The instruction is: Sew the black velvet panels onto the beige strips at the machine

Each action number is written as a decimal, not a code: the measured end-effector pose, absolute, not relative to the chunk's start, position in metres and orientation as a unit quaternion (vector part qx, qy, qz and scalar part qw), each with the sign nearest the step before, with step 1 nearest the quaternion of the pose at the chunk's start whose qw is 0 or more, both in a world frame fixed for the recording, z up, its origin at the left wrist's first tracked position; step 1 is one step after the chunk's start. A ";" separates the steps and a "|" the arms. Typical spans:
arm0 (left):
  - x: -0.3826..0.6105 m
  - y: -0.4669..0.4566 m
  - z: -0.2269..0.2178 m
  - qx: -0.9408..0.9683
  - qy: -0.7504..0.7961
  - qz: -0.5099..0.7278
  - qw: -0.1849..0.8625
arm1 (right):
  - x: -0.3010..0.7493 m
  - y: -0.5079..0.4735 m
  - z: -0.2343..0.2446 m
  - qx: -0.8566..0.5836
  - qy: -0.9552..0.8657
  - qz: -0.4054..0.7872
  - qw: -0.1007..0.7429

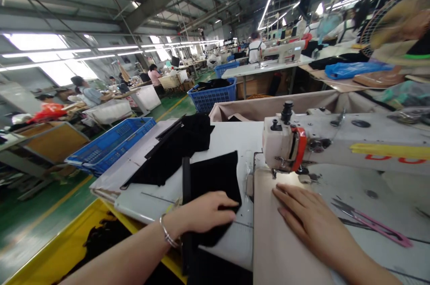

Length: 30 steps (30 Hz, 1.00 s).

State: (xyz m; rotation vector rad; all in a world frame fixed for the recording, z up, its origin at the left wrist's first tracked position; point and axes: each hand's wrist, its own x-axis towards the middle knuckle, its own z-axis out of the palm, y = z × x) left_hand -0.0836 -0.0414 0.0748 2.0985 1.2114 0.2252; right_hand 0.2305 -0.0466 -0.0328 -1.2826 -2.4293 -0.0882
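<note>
My left hand [210,211], a bracelet on its wrist, is over a piece of black fabric [215,173] on the white sewing table. Its thumb and index finger come together near the fabric's right edge, closed on the cloth. A stiff dark strip [186,182] runs along the left side of that piece. Fingers stretched, my right hand [302,213] lies flat on a pale beige panel [268,235], just in front of the needle area of the sewing machine [282,146]. Pink-handled thread snips [376,224] lie right of this hand.
More black fabric pieces [178,146] lie at the table's far left. A yellow bin [30,258] with black cloth stands below left, a blue crate [110,141] beyond it. Another blue basket [213,97] stands behind. A fan [386,20] and co-workers are farther back.
</note>
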 end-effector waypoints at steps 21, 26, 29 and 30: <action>-0.089 0.004 0.109 0.701 0.458 0.408 0.366 | 0.226 -0.051 -0.019 -0.477 -0.855 -0.024 0.203; -0.070 0.000 0.126 0.698 0.425 0.350 0.458 | 0.225 -0.051 -0.018 -0.479 -0.853 -0.020 0.207; -0.027 0.014 0.087 0.773 0.442 0.208 0.405 | 0.225 -0.053 -0.016 -0.478 -0.853 -0.021 0.209; -0.013 0.019 0.072 0.794 0.441 0.186 0.375 | 0.225 -0.053 -0.016 -0.479 -0.853 -0.020 0.209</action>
